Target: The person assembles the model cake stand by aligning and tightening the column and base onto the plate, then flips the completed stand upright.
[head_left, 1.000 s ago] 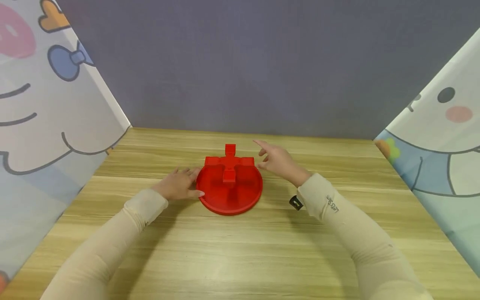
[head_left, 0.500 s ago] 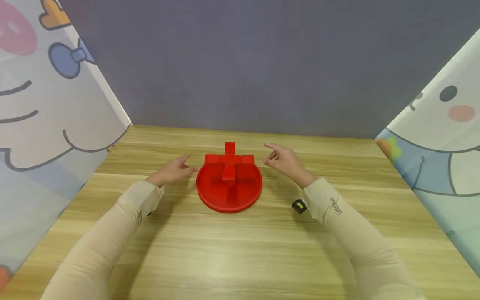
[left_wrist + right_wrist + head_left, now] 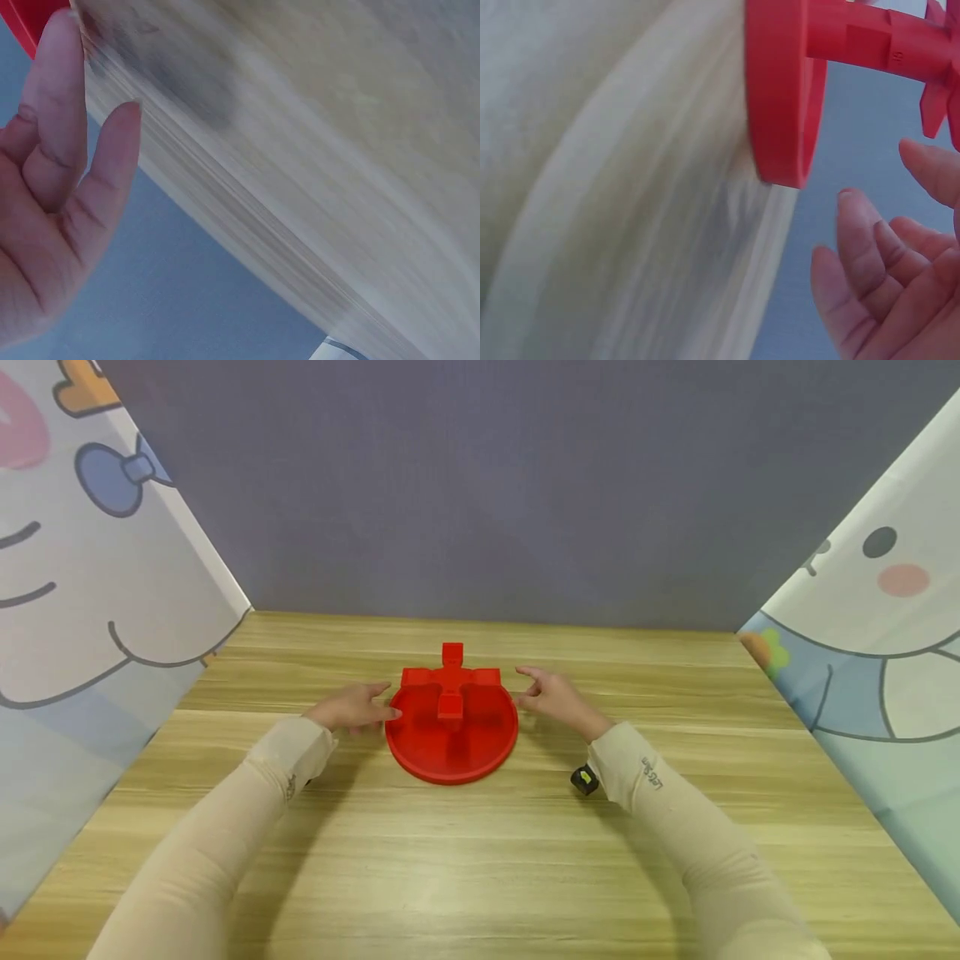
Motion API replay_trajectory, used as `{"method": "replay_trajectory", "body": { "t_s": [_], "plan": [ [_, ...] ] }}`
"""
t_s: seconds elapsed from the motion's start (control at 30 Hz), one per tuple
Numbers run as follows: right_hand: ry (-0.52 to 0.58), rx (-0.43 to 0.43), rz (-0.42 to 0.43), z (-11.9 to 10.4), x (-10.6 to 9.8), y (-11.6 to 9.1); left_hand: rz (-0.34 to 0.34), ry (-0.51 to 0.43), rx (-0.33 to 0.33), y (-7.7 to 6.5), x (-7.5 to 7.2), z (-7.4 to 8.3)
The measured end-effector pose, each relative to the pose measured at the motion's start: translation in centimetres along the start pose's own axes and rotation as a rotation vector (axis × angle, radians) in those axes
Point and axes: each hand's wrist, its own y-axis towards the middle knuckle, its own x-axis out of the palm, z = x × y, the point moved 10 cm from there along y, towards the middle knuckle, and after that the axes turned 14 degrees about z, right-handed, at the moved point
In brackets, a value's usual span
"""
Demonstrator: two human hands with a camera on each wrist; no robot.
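A red round stand [image 3: 450,756] rests on the table, a short post rising from its shallow rimmed base to a cross-shaped top [image 3: 452,681]. In the right wrist view, the stand's thick rim [image 3: 776,97] and post [image 3: 855,34] show from the side. At its left rim is my left hand [image 3: 351,707], thumb and index finger spread; whether the thumb touches the rim I cannot tell. My right hand [image 3: 558,702] hovers beside the right rim, fingers slightly bent and holding nothing. The left wrist view catches only a red corner of the stand near my left fingertips [image 3: 60,45].
Wood-grain table [image 3: 450,877] extends around the stand. A grey panel [image 3: 487,485] stands behind it, and cartoon-printed panels [image 3: 112,568] flank the sides. A small black device [image 3: 585,779] sits at my right cuff.
My left hand drew back from the stand's left rim, then came near it again. My right hand moved off to the right, then returned closer. The view shifted slightly; the stand seems unmoved.
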Motion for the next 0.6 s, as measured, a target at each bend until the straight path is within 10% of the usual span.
{"method": "replay_trajectory", "body": {
  "t_s": [0.6],
  "plan": [
    [-0.043,0.244,-0.171,2.8,3.7,-0.3,-0.157,-0.063,-0.13,0.1,1.9,-0.2]
  ]
}}
